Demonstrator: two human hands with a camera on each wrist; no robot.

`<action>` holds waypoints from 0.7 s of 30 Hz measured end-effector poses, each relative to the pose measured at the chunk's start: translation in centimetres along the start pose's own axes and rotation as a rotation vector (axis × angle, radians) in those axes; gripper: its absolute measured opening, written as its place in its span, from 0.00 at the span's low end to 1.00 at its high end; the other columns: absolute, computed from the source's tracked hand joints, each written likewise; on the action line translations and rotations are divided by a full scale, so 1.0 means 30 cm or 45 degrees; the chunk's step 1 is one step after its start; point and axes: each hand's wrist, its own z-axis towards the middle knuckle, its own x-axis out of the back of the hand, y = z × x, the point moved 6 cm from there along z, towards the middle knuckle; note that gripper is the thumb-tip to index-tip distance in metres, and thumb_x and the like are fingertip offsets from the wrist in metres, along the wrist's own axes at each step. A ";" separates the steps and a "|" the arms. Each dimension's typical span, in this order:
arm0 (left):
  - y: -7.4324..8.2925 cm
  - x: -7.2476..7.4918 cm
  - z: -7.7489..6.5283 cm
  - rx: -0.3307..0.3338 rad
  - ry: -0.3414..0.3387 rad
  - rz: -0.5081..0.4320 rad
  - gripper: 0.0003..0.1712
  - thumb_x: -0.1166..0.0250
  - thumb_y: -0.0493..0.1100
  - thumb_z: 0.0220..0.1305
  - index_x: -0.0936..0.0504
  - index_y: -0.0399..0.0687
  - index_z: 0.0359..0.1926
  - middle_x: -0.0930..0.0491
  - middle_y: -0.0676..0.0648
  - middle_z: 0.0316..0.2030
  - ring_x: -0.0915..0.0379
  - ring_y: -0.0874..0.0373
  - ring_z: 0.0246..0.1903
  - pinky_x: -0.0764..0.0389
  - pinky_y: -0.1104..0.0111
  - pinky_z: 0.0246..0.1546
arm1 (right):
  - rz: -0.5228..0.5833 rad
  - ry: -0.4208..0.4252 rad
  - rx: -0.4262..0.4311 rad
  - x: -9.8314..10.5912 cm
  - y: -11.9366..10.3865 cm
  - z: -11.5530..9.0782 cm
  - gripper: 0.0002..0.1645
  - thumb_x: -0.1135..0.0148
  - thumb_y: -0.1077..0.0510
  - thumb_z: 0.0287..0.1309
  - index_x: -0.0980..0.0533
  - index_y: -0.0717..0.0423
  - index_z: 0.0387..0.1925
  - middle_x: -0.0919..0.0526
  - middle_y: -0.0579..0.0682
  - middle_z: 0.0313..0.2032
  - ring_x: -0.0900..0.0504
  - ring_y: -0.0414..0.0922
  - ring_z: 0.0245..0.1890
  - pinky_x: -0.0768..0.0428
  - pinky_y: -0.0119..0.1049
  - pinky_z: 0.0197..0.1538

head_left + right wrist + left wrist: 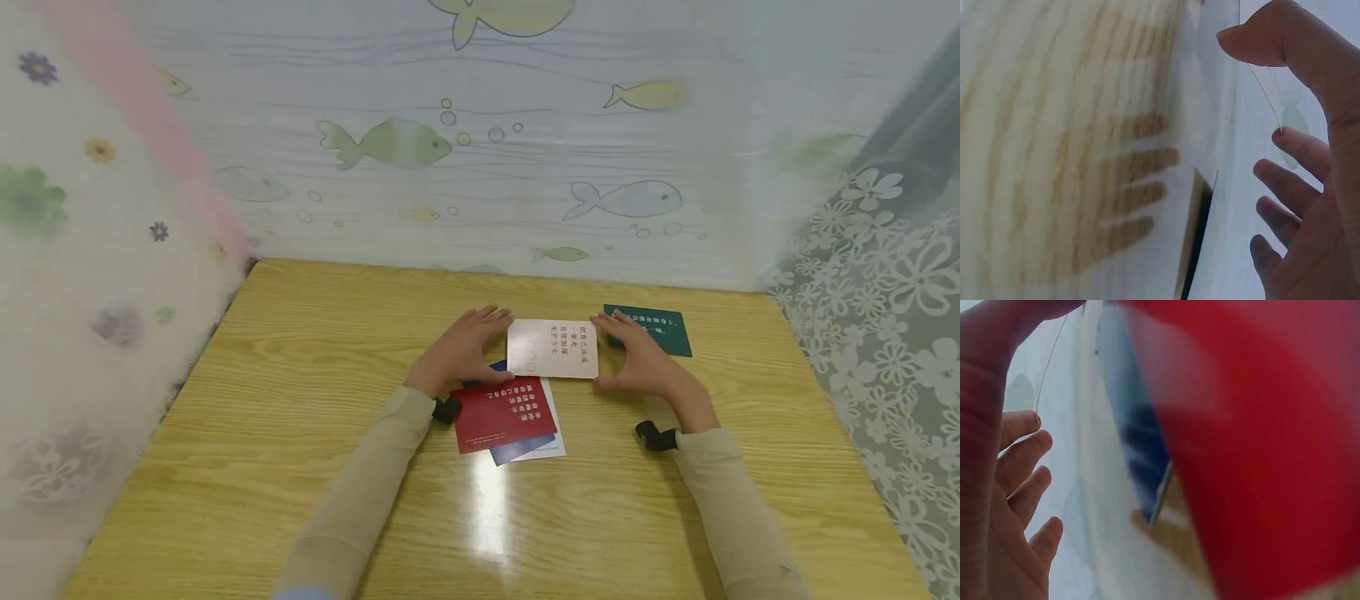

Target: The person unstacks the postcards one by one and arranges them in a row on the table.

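Observation:
A pale pink card (552, 348) printed with dark characters is held level between both hands, above the table. My left hand (459, 348) grips its left edge, thumb at the near corner and index fingertip at the far one. On the opposite edge my right hand (637, 360) holds it the same way; the other fingers (1288, 184) spread free in the right wrist view. A red card (504, 421) with white characters lies below the left hand, over a blue card (525, 448) and a white card (553, 417). The left wrist view shows the red card (1260, 444) large and blurred.
A dark green card (671, 333) lies behind the right hand, partly covered by it. The wooden table (300, 467) ends at a back wall covering (510, 208) with printed fish. Flower-patterned lace (918, 350) hangs along the right side.

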 end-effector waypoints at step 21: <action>-0.033 -0.022 0.130 0.093 -0.102 -0.016 0.57 0.29 0.67 0.57 0.42 0.48 0.79 0.46 0.48 0.80 0.61 0.52 0.81 0.57 0.56 0.81 | 0.061 -0.121 -0.127 0.028 0.106 0.077 0.59 0.22 0.56 0.47 0.43 0.55 0.78 0.48 0.61 0.79 0.60 0.67 0.79 0.39 0.74 0.69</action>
